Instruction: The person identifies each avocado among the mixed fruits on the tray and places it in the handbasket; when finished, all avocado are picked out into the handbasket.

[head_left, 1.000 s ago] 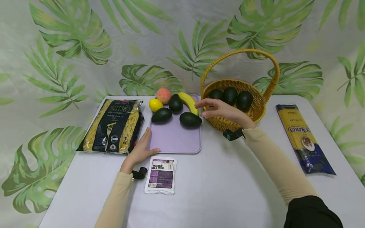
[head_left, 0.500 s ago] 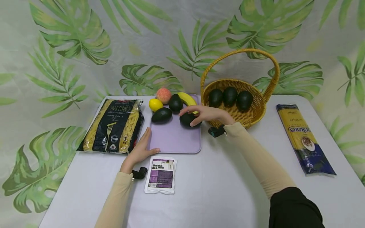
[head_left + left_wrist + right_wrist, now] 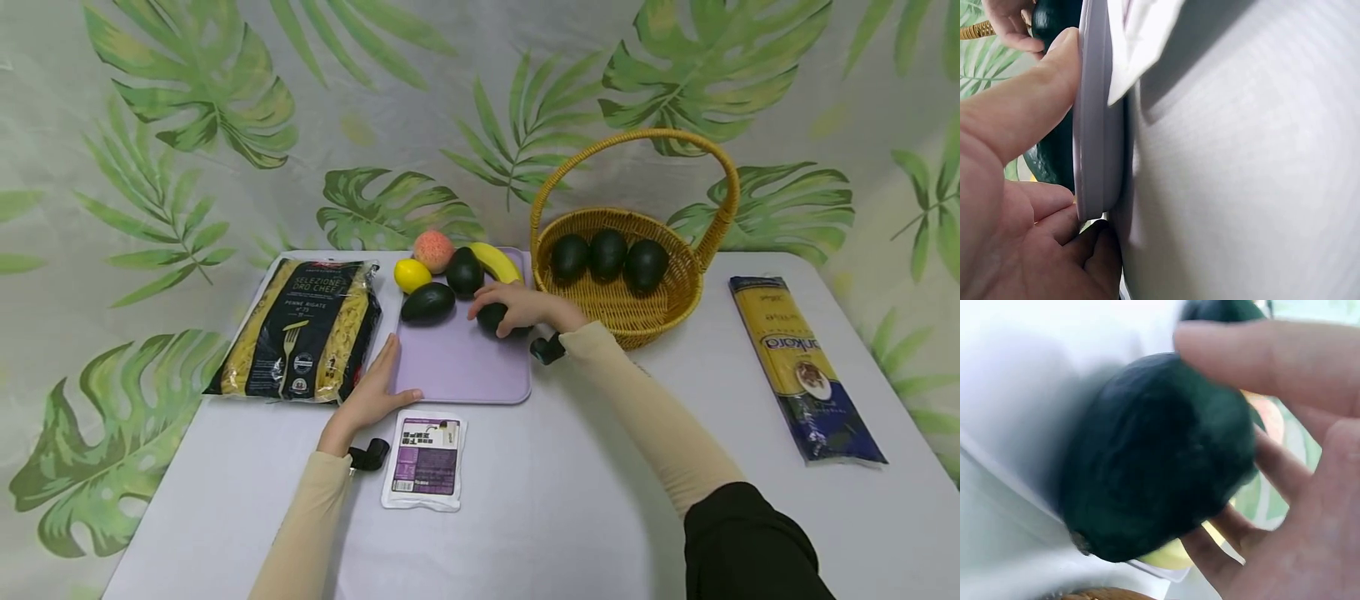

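While the left hand (image 3: pixel 373 396) rests at the near left corner of a lilac tray (image 3: pixel 465 371), the right hand (image 3: pixel 519 305) holds a dark green avocado (image 3: pixel 1154 462) at the right side of that tray. On the right, the grip is clamped on the avocado: in the right wrist view the thumb lies along one side of it and the fingers reach round the other. On the left, the grip is spread apart, with the fingers along the tray's left edge and the thumb touching its front edge.

Two more avocados share the tray: one (image 3: pixel 428 304) lies on its side toward the left, and the other (image 3: pixel 464 272) stands behind it, near the middle. A banana (image 3: pixel 497 262) curves behind the held avocado, while a lemon (image 3: pixel 412 275) and a peach (image 3: pixel 433 250) sit close together by the far left corner.

Just right of the tray is a woven basket (image 3: pixel 645 318) with a tall handle, and three avocados (image 3: pixel 608 254) rest inside it in a row. A large bag of pasta (image 3: pixel 296 333) lies to the left of the tray, beside the left hand. In front of the tray is a white and purple packet (image 3: pixel 425 461), and well apart on the right lies a yellow and blue packet (image 3: pixel 807 367). All of this is on a white worktop (image 3: pixel 570 500), with a leaf-patterned cloth (image 3: pixel 517 125) behind.
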Action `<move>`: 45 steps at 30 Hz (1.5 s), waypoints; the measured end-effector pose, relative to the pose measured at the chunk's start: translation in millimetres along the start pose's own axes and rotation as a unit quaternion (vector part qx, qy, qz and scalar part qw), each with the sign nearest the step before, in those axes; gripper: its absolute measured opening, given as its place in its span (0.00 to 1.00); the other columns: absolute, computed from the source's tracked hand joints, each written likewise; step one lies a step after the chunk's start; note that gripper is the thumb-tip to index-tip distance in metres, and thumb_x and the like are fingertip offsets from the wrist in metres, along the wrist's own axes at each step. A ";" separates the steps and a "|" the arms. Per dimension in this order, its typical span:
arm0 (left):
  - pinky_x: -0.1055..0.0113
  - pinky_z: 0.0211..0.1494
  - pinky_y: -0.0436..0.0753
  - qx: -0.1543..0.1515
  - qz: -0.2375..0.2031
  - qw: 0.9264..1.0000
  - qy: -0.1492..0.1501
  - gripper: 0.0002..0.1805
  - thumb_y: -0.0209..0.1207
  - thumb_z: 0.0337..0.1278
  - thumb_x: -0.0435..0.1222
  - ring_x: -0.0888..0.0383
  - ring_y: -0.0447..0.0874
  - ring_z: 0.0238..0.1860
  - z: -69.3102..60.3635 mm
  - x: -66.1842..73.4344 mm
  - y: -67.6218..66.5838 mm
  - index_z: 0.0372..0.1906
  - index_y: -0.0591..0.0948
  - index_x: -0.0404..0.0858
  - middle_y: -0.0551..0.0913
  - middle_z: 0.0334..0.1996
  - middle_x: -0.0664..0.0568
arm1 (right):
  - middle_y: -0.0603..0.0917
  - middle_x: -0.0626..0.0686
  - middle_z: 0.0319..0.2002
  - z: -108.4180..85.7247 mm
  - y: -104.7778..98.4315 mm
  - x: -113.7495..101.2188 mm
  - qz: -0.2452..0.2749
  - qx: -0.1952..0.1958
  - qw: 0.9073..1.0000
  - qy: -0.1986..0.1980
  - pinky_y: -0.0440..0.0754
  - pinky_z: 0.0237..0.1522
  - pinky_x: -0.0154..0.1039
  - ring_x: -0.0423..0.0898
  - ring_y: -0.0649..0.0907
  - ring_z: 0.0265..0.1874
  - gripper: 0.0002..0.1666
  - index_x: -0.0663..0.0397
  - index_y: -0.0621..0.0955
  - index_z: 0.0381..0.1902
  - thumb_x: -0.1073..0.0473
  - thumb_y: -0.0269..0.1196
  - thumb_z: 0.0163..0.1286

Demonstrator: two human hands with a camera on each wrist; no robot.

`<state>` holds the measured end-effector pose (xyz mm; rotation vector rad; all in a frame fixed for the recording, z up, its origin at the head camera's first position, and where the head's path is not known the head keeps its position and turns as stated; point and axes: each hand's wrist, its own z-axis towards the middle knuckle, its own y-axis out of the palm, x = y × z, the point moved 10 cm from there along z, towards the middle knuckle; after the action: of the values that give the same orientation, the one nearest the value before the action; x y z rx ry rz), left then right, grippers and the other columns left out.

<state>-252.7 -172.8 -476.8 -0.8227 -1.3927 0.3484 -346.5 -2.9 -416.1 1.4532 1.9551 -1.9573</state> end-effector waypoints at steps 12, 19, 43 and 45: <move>0.47 0.72 0.44 0.000 0.007 1.000 0.001 0.53 0.66 0.56 0.41 0.40 0.36 0.73 0.5 0.5 -0.7 0.72 0.43 0.23 0.37 0.74 0.33 | 0.73 0.59 0.59 -9.9 -11.4 1.3 0.046 0.076 0.996 -0.019 0.66 0.61 0.49 0.55 0.67 0.61 0.23 0.56 0.82 0.50 0.72 0.65 0.54; 0.47 0.72 0.44 0.001 0.007 1.000 0.004 0.53 0.66 0.56 0.40 0.39 0.36 0.73 0.3 1.2 -0.7 0.72 0.43 0.23 0.37 0.74 0.32 | 0.75 0.53 0.59 -31.7 -28.1 -6.4 0.185 0.093 0.977 -0.051 0.65 0.62 0.48 0.49 0.69 0.60 0.23 0.55 0.80 0.54 0.67 0.67 0.59; 0.48 0.73 0.43 -0.001 -0.005 1.000 0.004 0.54 0.66 0.56 0.39 0.40 0.35 0.73 -0.6 2.9 -0.5 0.72 0.42 0.23 0.36 0.74 0.34 | 0.66 0.50 0.63 -125.0 -92.6 90.7 0.344 0.210 0.913 0.071 0.78 0.45 0.44 0.47 0.76 0.40 0.29 0.52 0.72 0.64 0.61 0.64 0.66; 0.48 0.73 0.43 -0.001 -0.005 1.000 0.004 0.54 0.66 0.56 0.39 0.40 0.35 0.73 -0.4 2.7 -0.2 0.72 0.42 0.23 0.36 0.74 0.33 | 0.65 0.49 0.63 -128.3 -94.9 100.1 0.334 0.212 0.914 0.086 0.77 0.46 0.45 0.47 0.75 0.39 0.30 0.51 0.72 0.65 0.60 0.65 0.66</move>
<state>-251.9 -171.3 -474.7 -0.8168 -1.3896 0.3352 -386.1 176.4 -374.3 2.0830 0.8588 -2.0009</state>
